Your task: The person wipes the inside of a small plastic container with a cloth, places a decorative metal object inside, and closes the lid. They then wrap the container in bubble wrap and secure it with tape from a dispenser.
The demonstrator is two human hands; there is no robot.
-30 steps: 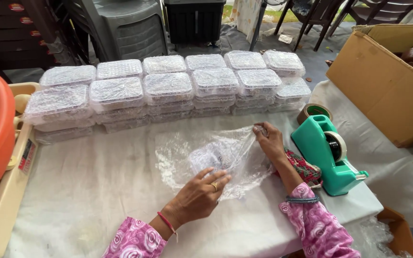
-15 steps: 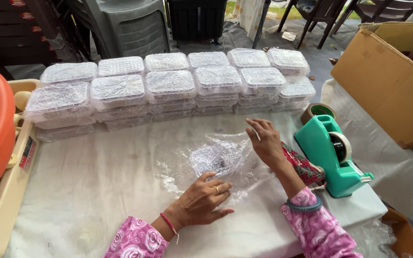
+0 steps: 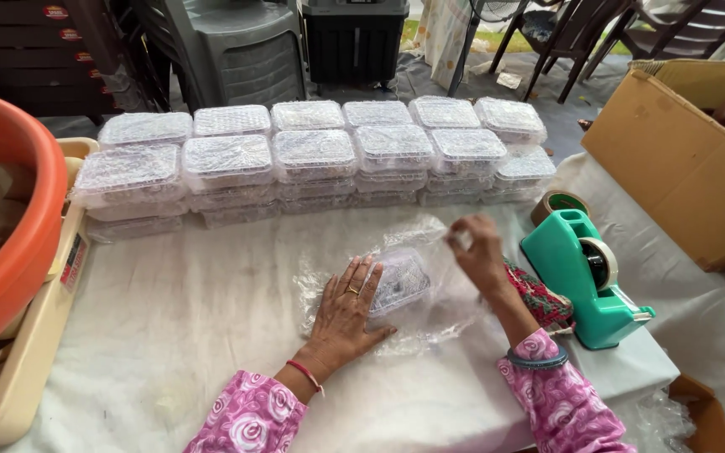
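Left hand (image 3: pixel 347 309): spread flat, pressing clear container (image 3: pixel 399 279) on plastic wrap (image 3: pixel 430 323) | right hand (image 3: pixel 476 252): pinching wrap edge | teal tape dispenser (image 3: pixel 585 277) beside it

Bubble wrap closes over a small box

The left hand (image 3: pixel 348 309), a second ago pressing the spread bubble wrap sheet (image 3: pixel 413 285) flat nearer the person, now lies palm-down farther up the counter (image 3: pixel 195 319) with its fingers against a small clear lidded container (image 3: pixel 402 279) that shows inside the sheet. The right hand (image 3: pixel 477 252), earlier holding the sheet's far edge low, is now raised, pinching that edge above the container.
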